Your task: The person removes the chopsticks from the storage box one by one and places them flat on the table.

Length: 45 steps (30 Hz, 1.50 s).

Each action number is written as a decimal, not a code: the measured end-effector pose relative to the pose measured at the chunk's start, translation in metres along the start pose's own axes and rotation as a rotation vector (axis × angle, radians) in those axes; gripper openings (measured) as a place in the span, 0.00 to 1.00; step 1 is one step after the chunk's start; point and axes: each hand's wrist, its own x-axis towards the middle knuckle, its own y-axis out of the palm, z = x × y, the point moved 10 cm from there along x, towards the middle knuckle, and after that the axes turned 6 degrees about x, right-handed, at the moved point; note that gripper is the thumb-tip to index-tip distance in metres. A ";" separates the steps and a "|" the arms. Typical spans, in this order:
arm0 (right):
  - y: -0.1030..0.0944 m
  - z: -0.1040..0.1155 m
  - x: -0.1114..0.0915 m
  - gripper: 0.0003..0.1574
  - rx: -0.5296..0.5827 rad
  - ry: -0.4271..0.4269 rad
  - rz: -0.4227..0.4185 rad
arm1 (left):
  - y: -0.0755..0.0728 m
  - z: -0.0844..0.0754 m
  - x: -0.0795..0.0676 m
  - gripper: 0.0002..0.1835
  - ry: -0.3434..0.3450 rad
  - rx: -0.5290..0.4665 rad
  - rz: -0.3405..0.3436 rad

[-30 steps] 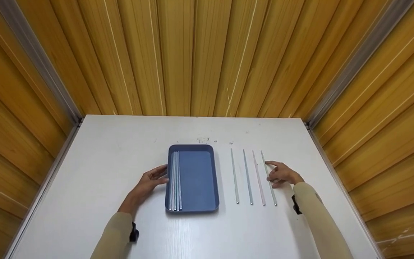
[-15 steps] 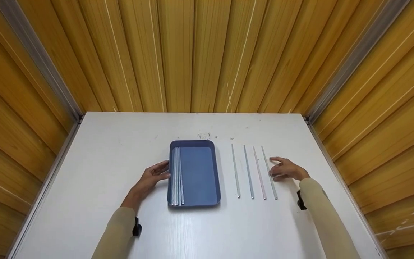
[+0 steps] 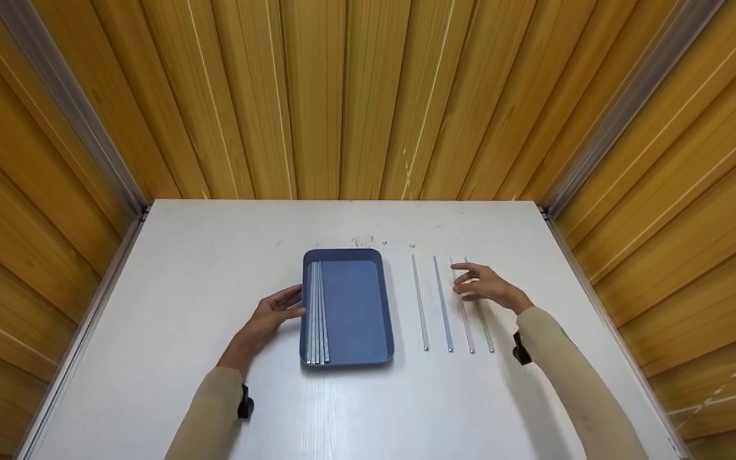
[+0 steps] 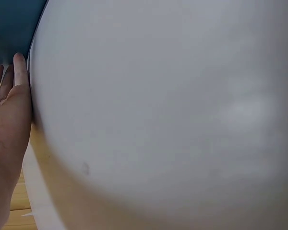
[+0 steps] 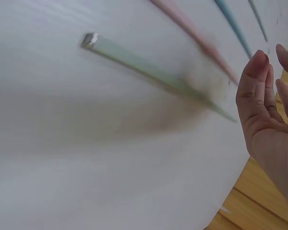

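A blue rectangular tray (image 3: 355, 313) lies on the white table, with several metallic-looking chopsticks (image 3: 318, 319) lined up along its left side. My left hand (image 3: 268, 317) rests against the tray's left wall, fingers fairly straight; the left wrist view shows its fingertips at the tray's outer side. Right of the tray, several chopsticks lie spaced in a row: a pale green one (image 3: 420, 306), a blue one (image 3: 443, 306), a pink one (image 3: 468, 329) and another green one (image 5: 149, 72). Above the pink and far-right green ones hovers my right hand (image 3: 484, 284), fingers loosely bent and holding nothing.
The white table (image 3: 234, 236) has wood-patterned panels (image 3: 317, 102) behind it and at both sides. Dark scuff marks (image 3: 363, 241) show on the tabletop beyond the tray. Each wrist carries a black strap device (image 3: 246, 404).
My right hand has lifted off the far-right green chopstick and moved left over the pink one. The left hand stays at the tray. The view has tilted slightly.
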 end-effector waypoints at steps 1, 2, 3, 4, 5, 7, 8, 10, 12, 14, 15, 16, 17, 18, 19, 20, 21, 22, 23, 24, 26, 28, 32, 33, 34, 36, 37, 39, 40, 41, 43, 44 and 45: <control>0.006 0.006 0.003 0.42 0.005 -0.013 0.017 | 0.000 0.000 0.000 0.38 0.003 0.008 0.001; 0.013 0.011 0.005 0.41 0.013 -0.024 0.028 | 0.001 -0.001 0.000 0.38 0.006 0.015 0.003; 0.019 0.017 0.007 0.41 0.020 -0.034 0.040 | 0.001 -0.001 -0.001 0.38 0.005 0.015 0.003; 0.026 0.022 0.010 0.40 0.029 -0.046 0.055 | 0.001 -0.001 -0.001 0.38 0.003 0.015 0.001; 0.034 0.027 0.012 0.40 0.033 -0.057 0.074 | 0.001 -0.002 -0.001 0.38 0.002 0.015 -0.001; 0.049 0.037 0.016 0.39 0.050 -0.066 0.110 | 0.001 -0.003 -0.001 0.38 0.004 0.028 -0.005; 0.057 0.040 0.019 0.40 0.063 -0.064 0.129 | 0.001 -0.003 -0.001 0.38 0.001 0.024 -0.010; 0.074 0.048 0.022 0.42 0.086 -0.058 0.190 | 0.000 -0.003 -0.001 0.38 0.006 0.025 -0.011; 0.090 0.055 0.025 0.44 0.107 -0.048 0.244 | 0.000 -0.003 -0.001 0.38 0.013 0.027 -0.007; 0.105 0.061 0.028 0.46 0.122 -0.036 0.292 | 0.001 -0.003 0.000 0.39 0.020 0.033 -0.001; 0.112 0.065 0.030 0.46 0.121 -0.034 0.311 | 0.001 -0.002 0.000 0.39 0.020 0.032 0.000; 0.119 0.069 0.032 0.46 0.117 -0.033 0.324 | 0.001 -0.002 0.000 0.39 0.016 0.025 -0.003; 0.125 0.073 0.034 0.47 0.114 -0.035 0.336 | 0.001 -0.001 0.000 0.39 0.015 0.023 -0.003; 0.131 0.077 0.037 0.46 0.115 -0.035 0.346 | 0.001 -0.002 -0.001 0.39 0.019 0.026 -0.002; 0.138 0.081 0.040 0.47 0.116 -0.036 0.357 | 0.001 -0.001 -0.001 0.39 0.021 0.025 0.000; 0.144 0.085 0.042 0.47 0.114 -0.038 0.365 | 0.001 -0.001 -0.001 0.39 0.019 0.015 0.000; 0.151 0.089 0.045 0.46 0.117 -0.041 0.374 | 0.001 -0.001 -0.001 0.39 0.019 0.011 0.002; 0.157 0.093 0.047 0.46 0.120 -0.042 0.381 | 0.002 -0.001 -0.001 0.39 0.021 0.011 0.005; 0.164 0.096 0.050 0.46 0.124 -0.043 0.387 | 0.002 -0.001 -0.001 0.39 0.021 0.011 0.006; 0.170 0.099 0.053 0.46 0.126 -0.043 0.395 | 0.002 -0.001 -0.001 0.39 0.021 0.012 0.007; 0.182 0.106 0.058 0.46 0.113 -0.051 0.399 | 0.001 -0.001 -0.001 0.38 0.020 0.003 0.006; 0.193 0.110 0.064 0.46 0.087 -0.056 0.390 | 0.001 -0.001 -0.001 0.38 0.022 0.008 0.004; 0.211 0.115 0.076 0.46 0.004 -0.063 0.365 | 0.000 0.002 -0.001 0.38 0.012 0.022 -0.003; 0.215 0.114 0.078 0.46 -0.006 -0.056 0.362 | 0.000 0.003 0.000 0.38 0.008 0.029 -0.004; 0.220 0.113 0.080 0.46 -0.007 -0.047 0.362 | 0.001 0.004 0.000 0.39 0.005 0.034 -0.005; 0.227 0.108 0.083 0.46 -0.004 -0.023 0.357 | 0.001 0.006 0.001 0.39 -0.002 0.030 -0.008; 0.230 0.106 0.085 0.46 0.002 -0.011 0.355 | 0.001 0.006 0.001 0.39 0.002 0.034 -0.006; 0.238 0.099 0.087 0.46 0.036 0.021 0.356 | 0.001 0.006 0.001 0.39 -0.001 0.022 -0.008; 0.241 0.096 0.088 0.46 0.054 0.033 0.353 | 0.001 0.006 0.001 0.39 -0.004 0.017 -0.010; 0.244 0.093 0.088 0.46 0.070 0.045 0.350 | 0.001 0.005 0.000 0.39 -0.003 0.018 -0.010; 0.250 0.086 0.089 0.46 0.127 0.070 0.342 | 0.001 0.004 -0.001 0.38 -0.002 0.021 -0.010; 0.253 0.082 0.091 0.47 0.157 0.077 0.336 | 0.001 0.005 -0.002 0.38 -0.006 0.020 -0.012; 0.255 0.078 0.092 0.47 0.177 0.078 0.326 | 0.001 0.005 -0.002 0.38 -0.004 0.024 -0.009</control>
